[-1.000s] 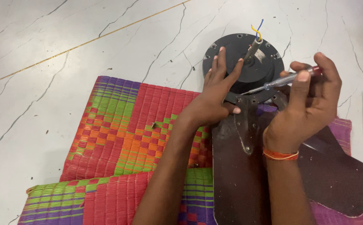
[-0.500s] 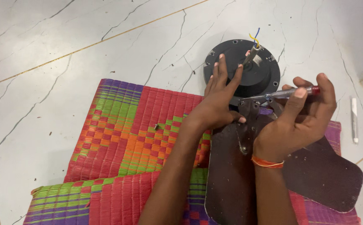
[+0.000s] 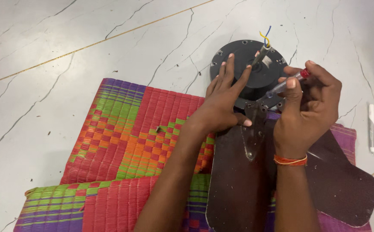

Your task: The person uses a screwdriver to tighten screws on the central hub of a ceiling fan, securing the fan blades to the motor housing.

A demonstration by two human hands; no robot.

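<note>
Fingers [image 3: 227, 71] of the left hand [image 3: 223, 101] lie spread and flat on the dark round fan motor [image 3: 249, 51], gripping nothing, with the thumb stretched toward the metal bracket [image 3: 253, 129] just beside it. Fingers [image 3: 292, 88] of the right hand [image 3: 307, 109] are clamped around a screwdriver [image 3: 287, 83] with a clear shaft-end and a red cap, its tip angled down toward the bracket's upper end, between the two hands. An orange thread band [image 3: 290, 160] circles the right wrist. From the motor's hub, just beyond the left fingertips, a short grey rod [image 3: 260, 55] sticks up with yellow and blue wires [image 3: 265, 34] at its top. Below both hands two dark brown fan blades [image 3: 238, 184] spread out toward the person, one under each forearm. They rest on a woven mat [image 3: 122, 129] of red, green, orange and purple squares, which lies on the white marble floor [image 3: 88, 38]. A small screw [image 3: 159, 128] sits on the mat, near the left wrist. Well apart from the right fingers, on the floor, lies a white pen-shaped thing [image 3: 371, 126].
</note>
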